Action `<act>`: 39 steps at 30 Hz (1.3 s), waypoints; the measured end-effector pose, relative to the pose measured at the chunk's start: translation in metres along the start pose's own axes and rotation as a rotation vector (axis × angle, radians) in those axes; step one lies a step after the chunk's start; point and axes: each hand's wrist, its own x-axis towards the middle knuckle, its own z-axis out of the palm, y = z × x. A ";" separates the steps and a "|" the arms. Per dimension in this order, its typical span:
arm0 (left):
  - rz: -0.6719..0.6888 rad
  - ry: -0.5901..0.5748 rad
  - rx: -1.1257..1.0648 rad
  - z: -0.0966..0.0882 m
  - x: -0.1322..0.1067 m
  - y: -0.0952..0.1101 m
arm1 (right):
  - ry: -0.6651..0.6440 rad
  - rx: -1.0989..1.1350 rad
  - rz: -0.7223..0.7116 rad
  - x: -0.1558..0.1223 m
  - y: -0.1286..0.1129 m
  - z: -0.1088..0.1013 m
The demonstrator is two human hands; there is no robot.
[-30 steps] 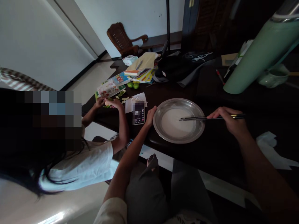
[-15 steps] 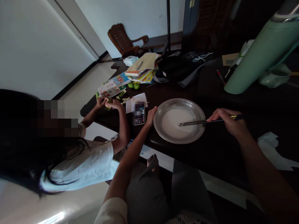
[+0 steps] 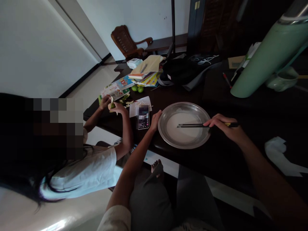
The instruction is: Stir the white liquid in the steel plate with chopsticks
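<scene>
A shallow round metal basin (image 3: 160, 134) stands on the dark table and holds a whitish liquid (image 3: 172, 128). At its left rim, my left hand (image 3: 156, 120) grips the edge, the thumb on the rim and the other fingers partly hidden. My right hand (image 3: 223, 126) is closed round a pair of dark chopsticks (image 3: 194, 125) with gold bands. Their tips dip into the liquid near the middle of the basin, pointing left. Just left of my left hand lies a phone (image 3: 143, 118) with its screen lit, on the edge of a white paper (image 3: 133, 110).
Another person (image 3: 96, 166) sits at the left, peeling a green fruit (image 3: 112, 106) above scattered peels (image 3: 125, 100). Two green fruits (image 3: 137, 88) lie near stacked books (image 3: 144, 72). A black bag (image 3: 183, 70), green thermos (image 3: 262, 61), glass mug (image 3: 284, 78) and crumpled tissue (image 3: 276, 149) also occupy the table.
My right hand has moved left, carrying the chopstick tips farther left through the liquid. My left hand stays on the rim. The other person's hands have shifted slightly apart at the fruit.
</scene>
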 end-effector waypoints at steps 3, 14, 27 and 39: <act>0.015 -0.005 0.002 -0.001 0.001 -0.001 | 0.112 0.008 0.030 0.000 0.001 -0.003; 0.008 0.020 0.017 0.000 0.003 -0.001 | 0.099 0.005 0.019 -0.001 0.001 -0.003; 0.010 0.007 0.021 0.000 0.001 0.000 | 0.150 0.020 0.041 -0.001 0.004 -0.006; -0.003 0.026 0.033 0.005 -0.001 0.003 | 0.160 0.038 0.019 -0.001 0.007 -0.011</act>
